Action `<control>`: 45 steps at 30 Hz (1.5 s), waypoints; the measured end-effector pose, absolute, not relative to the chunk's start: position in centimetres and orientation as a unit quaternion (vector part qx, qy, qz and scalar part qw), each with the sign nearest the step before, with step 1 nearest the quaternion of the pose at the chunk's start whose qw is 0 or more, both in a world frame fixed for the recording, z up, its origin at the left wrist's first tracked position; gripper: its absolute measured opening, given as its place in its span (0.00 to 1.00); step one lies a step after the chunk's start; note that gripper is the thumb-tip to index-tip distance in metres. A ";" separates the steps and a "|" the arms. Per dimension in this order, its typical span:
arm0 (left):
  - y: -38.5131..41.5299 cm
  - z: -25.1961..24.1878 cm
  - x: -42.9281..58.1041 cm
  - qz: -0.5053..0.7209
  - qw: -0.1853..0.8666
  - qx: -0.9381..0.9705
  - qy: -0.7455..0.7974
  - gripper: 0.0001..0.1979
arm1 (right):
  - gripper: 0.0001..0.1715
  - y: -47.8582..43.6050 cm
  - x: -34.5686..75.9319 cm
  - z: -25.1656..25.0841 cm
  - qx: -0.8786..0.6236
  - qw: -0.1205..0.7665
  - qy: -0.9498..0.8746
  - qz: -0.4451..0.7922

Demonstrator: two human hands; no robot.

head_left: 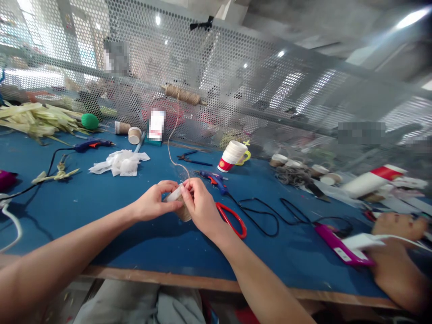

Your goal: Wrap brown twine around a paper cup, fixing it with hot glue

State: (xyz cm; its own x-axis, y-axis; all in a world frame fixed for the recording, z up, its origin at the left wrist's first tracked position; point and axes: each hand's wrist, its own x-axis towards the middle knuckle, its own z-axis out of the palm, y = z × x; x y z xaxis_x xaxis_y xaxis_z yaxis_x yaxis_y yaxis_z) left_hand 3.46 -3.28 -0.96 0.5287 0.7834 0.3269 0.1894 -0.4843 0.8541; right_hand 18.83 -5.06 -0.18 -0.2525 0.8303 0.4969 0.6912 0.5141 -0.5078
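My left hand (155, 200) and my right hand (200, 203) meet over the blue table (101, 225), both closed round a small paper cup (178, 202) lying on its side between them. A thin jute twine (173, 135) runs from the cup up to a spool of twine (184, 95) mounted on the perforated metal screen. My right fingers pinch at the cup's rim where the twine ends. Red-handled scissors (232, 219) lie just right of my right wrist.
A blue glue gun (212, 178) with a black cord lies behind my hands. Stacked paper cups (232, 155), pliers (191, 158), white cloth scraps (119, 163), a second glue gun (90, 144) and dried leaves (37, 118) lie around. Another person's hand (398, 252) holds a pink tool at right.
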 end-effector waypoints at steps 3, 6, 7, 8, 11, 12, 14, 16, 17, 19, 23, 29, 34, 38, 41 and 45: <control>-3.3 -1.0 3.5 0.374 0.402 0.772 0.320 0.10 | 0.06 -5.0 18.8 -0.3 -0.478 0.375 -0.791 0.073; -3.3 -1.0 3.5 0.376 0.400 0.770 0.325 0.09 | 0.06 -4.9 18.8 -0.4 -0.472 0.375 -0.796 0.063; -3.3 -1.0 3.5 0.376 0.398 0.771 0.326 0.09 | 0.05 -4.9 18.8 -0.4 -0.471 0.374 -0.796 0.062; -3.3 -1.0 3.5 0.375 0.396 0.772 0.327 0.09 | 0.05 -4.9 18.8 -0.4 -0.471 0.374 -0.797 0.062; -3.4 -1.0 3.6 0.373 0.389 0.776 0.327 0.09 | 0.05 -4.9 18.8 -0.4 -0.468 0.376 -0.797 0.065; -3.4 -1.0 3.6 0.374 0.386 0.778 0.326 0.10 | 0.05 -4.9 18.8 -0.4 -0.467 0.377 -0.797 0.067; -3.4 -1.1 3.5 0.376 0.380 0.781 0.322 0.10 | 0.06 -4.9 18.8 -0.3 -0.464 0.380 -0.797 0.075; -3.4 -1.1 3.5 0.376 0.372 0.786 0.319 0.10 | 0.06 -4.9 18.9 -0.2 -0.463 0.385 -0.793 0.084; -3.4 -1.2 3.4 0.374 0.369 0.790 0.317 0.10 | 0.06 -4.9 18.9 -0.1 -0.464 0.388 -0.791 0.090; -3.3 -1.2 3.4 0.370 0.364 0.796 0.312 0.10 | 0.07 -4.9 19.0 -0.1 -0.465 0.395 -0.786 0.102; -3.2 -1.3 3.3 0.368 0.359 0.800 0.309 0.10 | 0.08 -4.6 19.1 -0.1 -0.471 0.409 -0.771 0.132; -3.2 -1.2 3.3 0.366 0.361 0.798 0.315 0.09 | 0.09 -4.2 18.8 -0.6 -0.482 0.415 -0.758 0.149; -3.2 -1.0 3.3 0.364 0.369 0.793 0.320 0.11 | 0.08 -4.2 18.9 -0.7 -0.475 0.415 -0.765 0.128; -3.2 -0.9 3.3 0.377 0.393 0.776 0.319 0.08 | 0.06 -4.3 18.9 -0.6 -0.476 0.406 -0.775 0.091; -3.2 -0.9 3.3 0.381 0.407 0.767 0.318 0.06 | 0.05 -4.4 18.8 -0.5 -0.464 0.399 -0.788 0.065; -3.1 -1.0 3.3 0.385 0.415 0.761 0.317 0.05 | 0.06 -4.5 18.5 -0.5 -0.452 0.393 -0.800 0.039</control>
State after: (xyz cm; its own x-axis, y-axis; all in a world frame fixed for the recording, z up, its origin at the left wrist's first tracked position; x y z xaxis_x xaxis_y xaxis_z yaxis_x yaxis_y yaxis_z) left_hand 3.32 -3.07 -1.02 0.5024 0.8017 0.3238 0.1620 -0.4551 0.8756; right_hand 18.54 -4.53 -0.50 -0.2826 0.7539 0.5930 0.6924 0.5882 -0.4178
